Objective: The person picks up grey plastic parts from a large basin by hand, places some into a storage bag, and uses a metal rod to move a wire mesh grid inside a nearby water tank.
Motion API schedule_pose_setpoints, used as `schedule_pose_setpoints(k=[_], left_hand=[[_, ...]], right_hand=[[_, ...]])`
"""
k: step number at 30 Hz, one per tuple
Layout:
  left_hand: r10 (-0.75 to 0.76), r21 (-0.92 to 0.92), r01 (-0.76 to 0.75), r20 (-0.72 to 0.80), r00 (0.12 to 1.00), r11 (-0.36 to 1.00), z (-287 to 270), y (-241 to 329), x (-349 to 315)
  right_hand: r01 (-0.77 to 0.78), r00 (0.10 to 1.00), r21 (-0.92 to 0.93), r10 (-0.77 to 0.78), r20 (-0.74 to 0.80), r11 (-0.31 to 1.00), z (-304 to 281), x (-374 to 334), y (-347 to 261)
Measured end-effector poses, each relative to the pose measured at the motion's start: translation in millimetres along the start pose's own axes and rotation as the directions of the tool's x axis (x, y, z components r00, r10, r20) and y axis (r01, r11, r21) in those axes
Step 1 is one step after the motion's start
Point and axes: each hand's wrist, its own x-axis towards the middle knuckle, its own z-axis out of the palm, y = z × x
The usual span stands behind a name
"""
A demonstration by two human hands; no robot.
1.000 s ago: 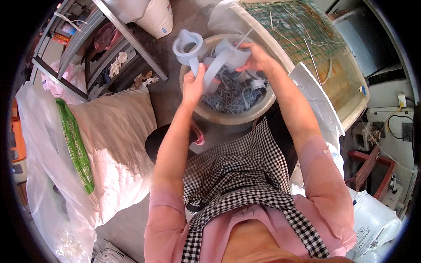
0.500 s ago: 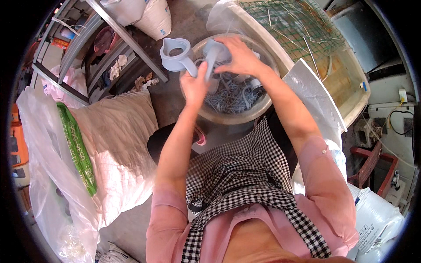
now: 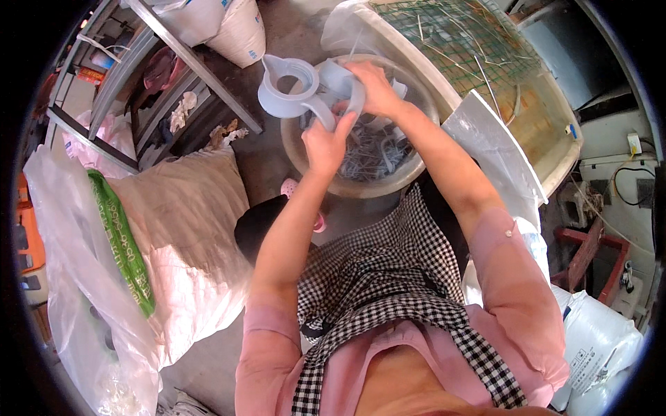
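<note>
"Grey-blue plastic, that spouted piece (image 3: 274, 104). Where is it?"

"Held up at the far left edge of the round basin (image 3: 378, 187), its ring and spout reaching out past the rim, its handle running back to the left hand (image 3: 325, 145)."

"And what is that hand doing?"

"Grasping the handle, fingers wrapped round it, thumb up against the curved handle of a second piece (image 3: 335, 76). Whether it grips both handles I cannot tell; the fingers are partly hidden."

"The right hand (image 3: 374, 87)?"

"Grasping the second piece by its body, from the right, fingers over the top. That piece is above the basin, just inside its far left rim, beside the spouted one. I cannot tell if the two touch."

"Below them?"

"Thin scraps (image 3: 381, 156) of similar colour, lying toward the basin's near edge."

"And around the basin?"

"A cream trough (image 3: 544, 132) with green netting (image 3: 479, 55) beyond its right edge, a white panel (image 3: 496, 145) propped against the trough's near side, and a pink shoe (image 3: 288, 186) by the basin's near left edge."
</note>
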Motion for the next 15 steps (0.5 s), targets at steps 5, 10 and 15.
schedule_pose_setpoints(k=[5,10,15], left_hand=[[0.075,0.011,-0.075,-0.042,0.996,0.997,1.7,-1.0,-1.3],[0.087,0.054,-0.085,-0.036,0.996,0.995,7.3,-8.5,-3.3],[0.047,0.007,-0.047,-0.015,0.999,0.999,9.9,-19.3,-2.1]], right_hand=[[-0.147,0.982,-0.025,0.149,0.119,0.989,-2.5,-4.8,-0.7],[-0.052,0.997,-0.103,0.057,0.05,0.993,3.3,-10.7,14.4],[-0.131,0.977,-0.132,0.151,0.151,0.983,-6.3,-6.1,7.1]])
